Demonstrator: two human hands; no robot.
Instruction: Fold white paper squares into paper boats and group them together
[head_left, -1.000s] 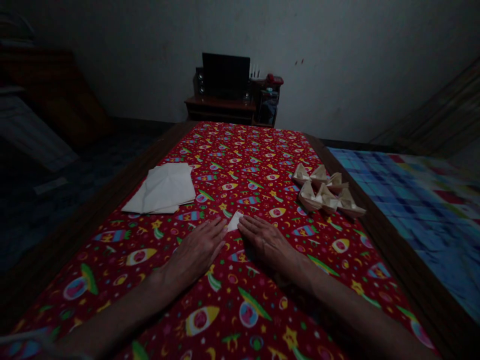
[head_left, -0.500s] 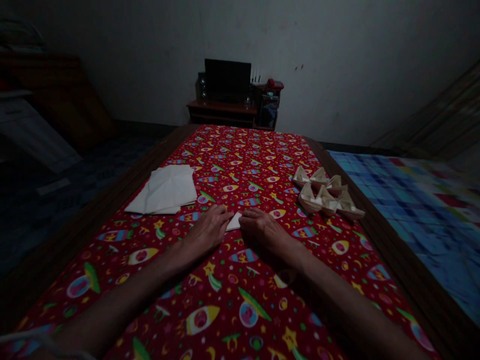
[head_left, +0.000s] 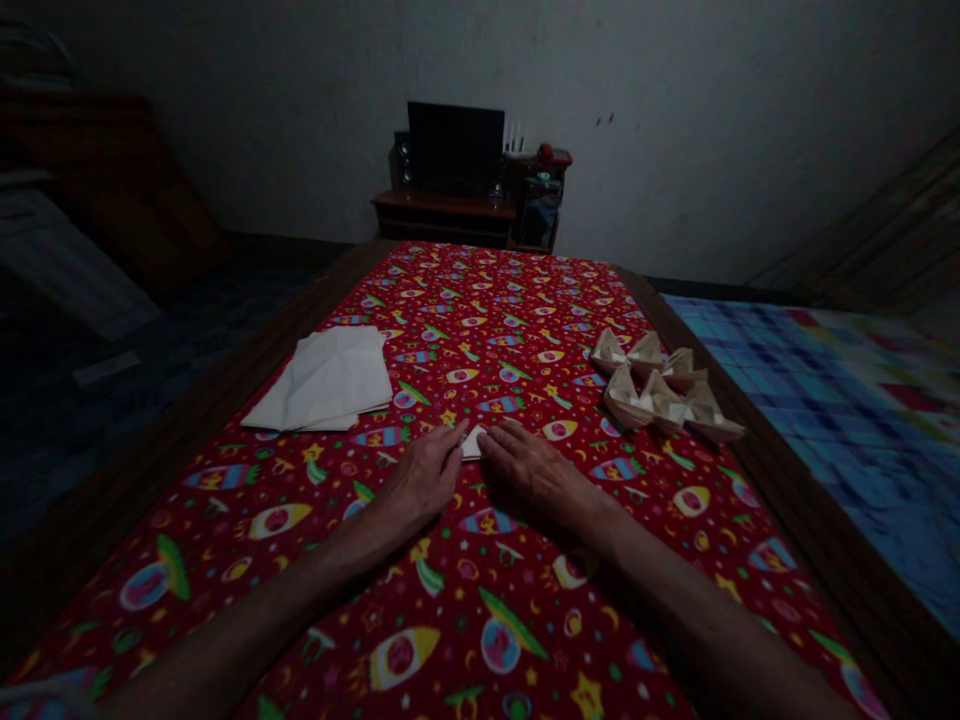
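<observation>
A small folded white paper (head_left: 473, 441) lies on a red patterned cloth (head_left: 480, 600) that covers the table. My left hand (head_left: 420, 480) rests palm down at its left side, fingers curled onto the paper's edge. My right hand (head_left: 529, 468) lies palm down at its right side, fingertips pressing on the paper. Most of the paper is hidden under the two hands. Both forearms reach in from the bottom of the view.
A stack of flat white paper sheets (head_left: 326, 380) lies at the left of the cloth. Several folded paper boats (head_left: 664, 390) sit near the right edge. A blue patterned mat (head_left: 825, 400) lies to the right. A dark cabinet with a screen (head_left: 465, 180) stands at the far wall.
Both hands have slid forward and drawn closer together over the small paper, fingers curling from flat to pressing. The camera view shifted slightly.
</observation>
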